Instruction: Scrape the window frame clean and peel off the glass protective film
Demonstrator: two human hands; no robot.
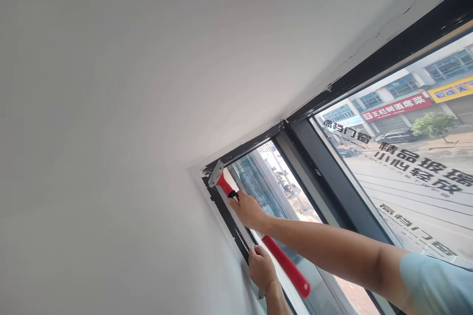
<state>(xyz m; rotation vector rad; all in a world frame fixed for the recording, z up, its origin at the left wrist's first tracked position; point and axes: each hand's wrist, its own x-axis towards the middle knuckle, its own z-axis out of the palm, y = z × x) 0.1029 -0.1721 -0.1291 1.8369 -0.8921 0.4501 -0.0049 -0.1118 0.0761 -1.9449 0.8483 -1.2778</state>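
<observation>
Red tool: one scraper (266, 243) with a red handle and a grey metal blade head is seen; the blade head is pressed into the upper corner of the window frame (332, 177), beyond the grip, while the handle's rounded end hangs free below it.
Right hand (248, 210): its grip is closed around the upper part of the handle, just behind a black band; the arm is stretched out from a pale blue sleeve (436, 285).
Left hand (261, 268): it is laid on the frame's edge just beside the handle, below the right grip; whether anything is clasped in it cannot be told.
Hands counted: two, both the person's own.
Dark frame: one black frame with a mullion, to the right of the grip.
Glass panes: two are visible, the nearer one (414, 177) printed with dark characters.
White wall (111, 157): one plain surface, left of the grip.
</observation>
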